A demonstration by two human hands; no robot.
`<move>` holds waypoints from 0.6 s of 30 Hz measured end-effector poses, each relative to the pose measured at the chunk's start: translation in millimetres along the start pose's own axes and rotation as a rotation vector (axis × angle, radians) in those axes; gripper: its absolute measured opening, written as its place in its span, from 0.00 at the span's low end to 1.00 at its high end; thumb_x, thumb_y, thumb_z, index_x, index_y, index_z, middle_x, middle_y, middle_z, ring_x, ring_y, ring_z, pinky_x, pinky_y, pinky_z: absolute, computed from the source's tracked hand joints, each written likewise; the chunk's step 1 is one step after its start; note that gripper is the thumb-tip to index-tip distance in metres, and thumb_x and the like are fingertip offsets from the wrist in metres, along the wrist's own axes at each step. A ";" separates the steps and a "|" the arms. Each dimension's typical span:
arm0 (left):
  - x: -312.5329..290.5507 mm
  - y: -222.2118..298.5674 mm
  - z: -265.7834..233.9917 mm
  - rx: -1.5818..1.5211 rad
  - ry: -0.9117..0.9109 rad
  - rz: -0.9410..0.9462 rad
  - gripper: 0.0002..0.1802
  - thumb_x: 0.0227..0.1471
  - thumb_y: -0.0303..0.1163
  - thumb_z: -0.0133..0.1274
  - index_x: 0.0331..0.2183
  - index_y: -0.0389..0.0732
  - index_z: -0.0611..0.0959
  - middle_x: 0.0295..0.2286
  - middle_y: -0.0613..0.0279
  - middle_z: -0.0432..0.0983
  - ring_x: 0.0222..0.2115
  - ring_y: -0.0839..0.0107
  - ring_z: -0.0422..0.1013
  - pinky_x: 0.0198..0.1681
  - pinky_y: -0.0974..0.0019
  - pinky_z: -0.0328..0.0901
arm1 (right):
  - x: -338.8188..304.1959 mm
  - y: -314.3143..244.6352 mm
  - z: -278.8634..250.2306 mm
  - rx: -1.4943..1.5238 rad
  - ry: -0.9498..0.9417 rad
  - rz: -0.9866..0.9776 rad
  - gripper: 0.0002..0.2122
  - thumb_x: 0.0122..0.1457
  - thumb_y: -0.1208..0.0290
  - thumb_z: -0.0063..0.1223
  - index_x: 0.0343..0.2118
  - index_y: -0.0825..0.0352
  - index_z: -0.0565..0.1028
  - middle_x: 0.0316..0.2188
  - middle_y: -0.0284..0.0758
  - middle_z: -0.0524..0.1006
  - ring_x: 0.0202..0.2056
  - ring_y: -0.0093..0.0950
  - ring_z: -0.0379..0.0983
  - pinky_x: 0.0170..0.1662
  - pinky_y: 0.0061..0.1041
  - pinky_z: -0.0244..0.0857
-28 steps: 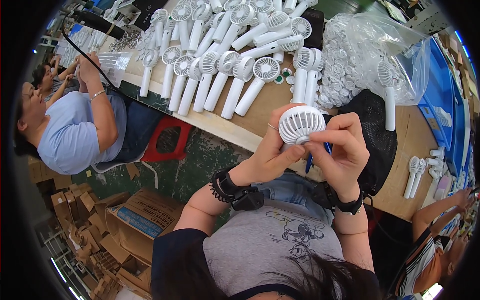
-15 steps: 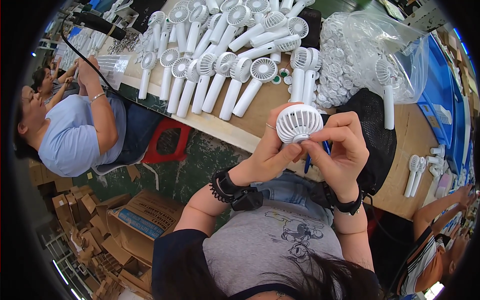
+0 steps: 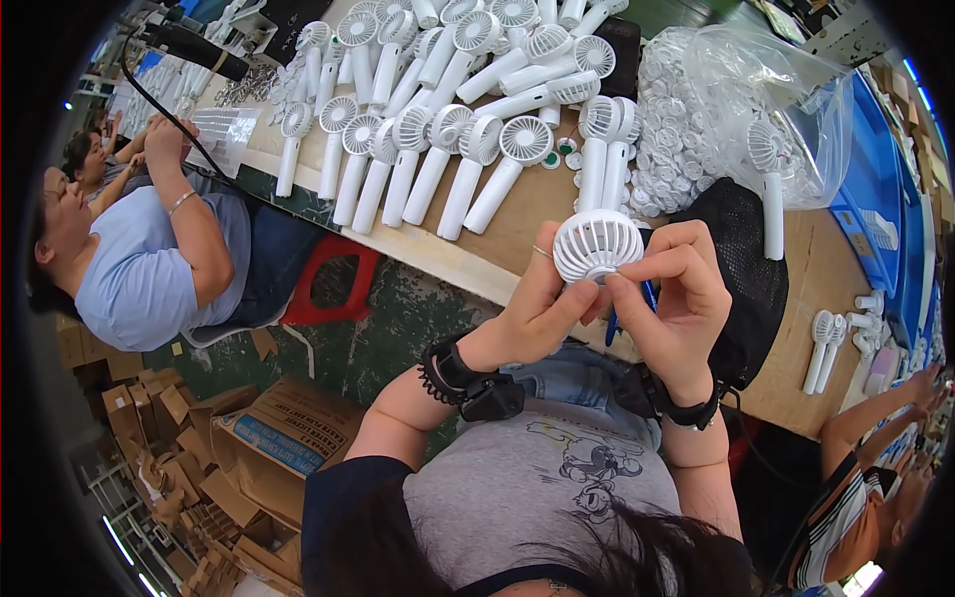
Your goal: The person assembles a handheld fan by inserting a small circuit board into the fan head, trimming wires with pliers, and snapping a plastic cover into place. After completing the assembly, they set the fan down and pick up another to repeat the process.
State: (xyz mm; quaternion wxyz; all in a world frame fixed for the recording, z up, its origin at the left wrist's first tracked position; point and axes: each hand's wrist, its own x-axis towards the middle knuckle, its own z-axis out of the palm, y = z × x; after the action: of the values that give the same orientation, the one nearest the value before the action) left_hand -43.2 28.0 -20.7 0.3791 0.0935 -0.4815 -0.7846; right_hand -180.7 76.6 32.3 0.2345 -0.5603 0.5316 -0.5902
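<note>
In front of my body, over the table's near edge, I hold a white handheld fan (image 3: pixel 597 242) with its round slatted grille uppermost. My left hand (image 3: pixel 542 310) is closed around its left side, the thumb near the grille's lower rim. The fan's handle is hidden by my hands. My right hand (image 3: pixel 676 298) is closed, its thumb and index fingertip pinched together at the lower right edge of the grille. Any small part between those fingertips is too hidden to make out. A blue pen-like stick (image 3: pixel 611 328) shows below, between my hands.
Many white fans (image 3: pixel 468 184) lie across the table. Beyond my hands are a heap of small white discs (image 3: pixel 665 139) and a clear plastic bag (image 3: pixel 806 119). A black mesh bag (image 3: pixel 746 289) and blue trays (image 3: pixel 880 234) stand right. A co-worker (image 3: pixel 149 264) sits left.
The fan has shifted very slightly in my hands, its grille tilting a little. Both hands keep nearly the same grip. The co-worker's hands at the left have moved a little.
</note>
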 end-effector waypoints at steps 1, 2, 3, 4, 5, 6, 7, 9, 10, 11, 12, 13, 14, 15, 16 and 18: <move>0.4 1.3 0.3 0.013 0.007 -0.005 0.15 0.58 0.30 0.39 0.45 0.42 0.55 0.36 0.61 0.64 0.24 0.83 0.59 0.25 0.78 0.57 | 0.1 0.1 0.4 0.000 -0.001 0.000 0.08 0.40 0.84 0.61 0.25 0.68 0.75 0.30 0.34 0.66 0.31 0.20 0.64 0.34 0.16 0.59; 0.6 2.6 0.6 0.026 0.015 -0.010 0.15 0.58 0.30 0.39 0.45 0.41 0.55 0.35 0.62 0.64 0.24 0.83 0.59 0.24 0.79 0.57 | 0.1 0.0 0.9 0.004 0.003 0.010 0.08 0.40 0.84 0.61 0.24 0.68 0.75 0.30 0.34 0.66 0.31 0.20 0.64 0.35 0.16 0.59; 0.6 3.3 0.6 0.038 0.023 -0.016 0.16 0.58 0.30 0.39 0.45 0.41 0.55 0.35 0.62 0.64 0.24 0.84 0.59 0.24 0.79 0.57 | 0.0 -0.1 1.3 0.007 0.007 0.019 0.08 0.40 0.84 0.61 0.24 0.68 0.75 0.30 0.33 0.66 0.31 0.20 0.64 0.35 0.16 0.58; 0.0 2.9 0.0 0.038 0.023 -0.015 0.16 0.58 0.30 0.39 0.45 0.41 0.55 0.35 0.62 0.64 0.24 0.84 0.59 0.24 0.79 0.57 | -0.1 -0.1 1.6 0.011 0.011 0.029 0.07 0.40 0.84 0.61 0.24 0.68 0.75 0.30 0.33 0.66 0.31 0.20 0.64 0.35 0.17 0.58; -1.1 1.7 -0.9 0.041 0.026 -0.021 0.16 0.58 0.30 0.40 0.45 0.41 0.55 0.34 0.63 0.64 0.23 0.84 0.58 0.24 0.79 0.57 | -0.4 0.5 1.7 0.011 0.010 0.029 0.07 0.40 0.84 0.61 0.24 0.68 0.75 0.30 0.33 0.66 0.31 0.20 0.64 0.35 0.17 0.58; -1.8 0.7 -1.8 0.044 0.028 -0.026 0.16 0.57 0.30 0.40 0.45 0.41 0.55 0.33 0.63 0.64 0.23 0.84 0.58 0.24 0.79 0.57 | -0.7 1.5 1.4 0.012 0.004 0.027 0.08 0.40 0.84 0.60 0.24 0.68 0.75 0.30 0.33 0.66 0.32 0.21 0.64 0.36 0.17 0.58; -2.1 0.4 -2.4 0.047 0.030 -0.031 0.16 0.57 0.30 0.40 0.44 0.40 0.55 0.33 0.64 0.64 0.23 0.85 0.58 0.24 0.79 0.57 | -1.2 2.7 1.2 0.014 -0.003 0.026 0.09 0.40 0.84 0.60 0.25 0.68 0.75 0.30 0.33 0.66 0.33 0.21 0.64 0.37 0.17 0.58; -2.5 1.3 -3.8 0.063 0.032 -0.033 0.16 0.57 0.31 0.41 0.44 0.40 0.55 0.32 0.64 0.64 0.23 0.85 0.58 0.24 0.79 0.57 | -1.7 5.0 2.6 0.016 -0.011 0.024 0.09 0.40 0.84 0.60 0.26 0.67 0.74 0.30 0.33 0.66 0.33 0.21 0.64 0.38 0.17 0.59; -2.9 1.8 -4.6 0.079 0.032 -0.036 0.17 0.57 0.31 0.41 0.44 0.40 0.55 0.32 0.65 0.64 0.23 0.85 0.58 0.24 0.79 0.57 | -1.4 6.2 4.7 0.032 0.006 0.015 0.10 0.41 0.84 0.59 0.29 0.68 0.74 0.32 0.33 0.66 0.34 0.21 0.64 0.41 0.18 0.58; -2.3 2.5 -4.7 0.095 0.030 -0.040 0.17 0.57 0.31 0.42 0.44 0.39 0.56 0.32 0.65 0.64 0.23 0.86 0.58 0.24 0.80 0.57 | -0.5 6.7 6.5 0.047 0.026 0.005 0.11 0.43 0.84 0.57 0.32 0.69 0.73 0.33 0.33 0.65 0.36 0.22 0.63 0.43 0.19 0.57; -1.6 3.2 -4.1 0.095 0.029 -0.038 0.17 0.57 0.31 0.42 0.44 0.39 0.56 0.32 0.65 0.64 0.23 0.86 0.58 0.24 0.80 0.57 | 0.2 6.6 7.6 0.063 0.046 -0.005 0.12 0.44 0.84 0.55 0.35 0.70 0.72 0.34 0.33 0.65 0.37 0.22 0.62 0.46 0.20 0.56; -0.8 4.1 -2.9 0.105 0.039 -0.032 0.17 0.57 0.31 0.42 0.45 0.39 0.56 0.32 0.65 0.63 0.23 0.86 0.58 0.24 0.80 0.56 | 0.7 5.1 7.7 0.061 0.046 -0.006 0.12 0.44 0.84 0.55 0.35 0.70 0.72 0.34 0.33 0.65 0.37 0.22 0.62 0.46 0.20 0.56; -0.1 4.8 -1.7 0.116 0.049 -0.026 0.17 0.57 0.31 0.42 0.45 0.39 0.57 0.32 0.66 0.63 0.23 0.86 0.58 0.25 0.80 0.56 | 1.1 2.4 7.3 0.130 0.009 0.070 0.14 0.45 0.83 0.55 0.38 0.71 0.71 0.35 0.34 0.65 0.38 0.23 0.62 0.47 0.21 0.55; 0.4 4.8 -0.8 0.126 0.058 -0.021 0.17 0.57 0.31 0.42 0.45 0.39 0.57 0.32 0.66 0.63 0.23 0.86 0.58 0.25 0.80 0.56 | 1.2 -0.2 6.6 0.198 -0.027 0.146 0.16 0.46 0.83 0.54 0.41 0.71 0.70 0.36 0.34 0.65 0.39 0.23 0.63 0.48 0.21 0.54; 0.0 4.6 -1.4 0.128 0.059 -0.020 0.17 0.57 0.31 0.42 0.45 0.39 0.57 0.32 0.66 0.63 0.23 0.86 0.58 0.25 0.80 0.56 | 1.4 -1.4 6.9 0.270 -0.065 0.221 0.18 0.47 0.82 0.53 0.44 0.72 0.69 0.37 0.35 0.66 0.40 0.24 0.63 0.50 0.22 0.54; -2.0 1.8 -3.3 0.178 0.075 0.008 0.17 0.57 0.32 0.42 0.45 0.39 0.58 0.31 0.67 0.62 0.23 0.86 0.58 0.25 0.80 0.56 | 1.4 2.1 5.4 0.261 -0.103 0.188 0.19 0.48 0.81 0.53 0.45 0.72 0.69 0.38 0.35 0.66 0.40 0.24 0.63 0.49 0.21 0.54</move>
State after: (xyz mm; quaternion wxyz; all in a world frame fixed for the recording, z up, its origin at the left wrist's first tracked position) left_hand -39.3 26.7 -21.4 0.3901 0.1542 -0.5353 -0.7332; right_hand -176.8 72.7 30.0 0.3863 -0.5025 0.4879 -0.6002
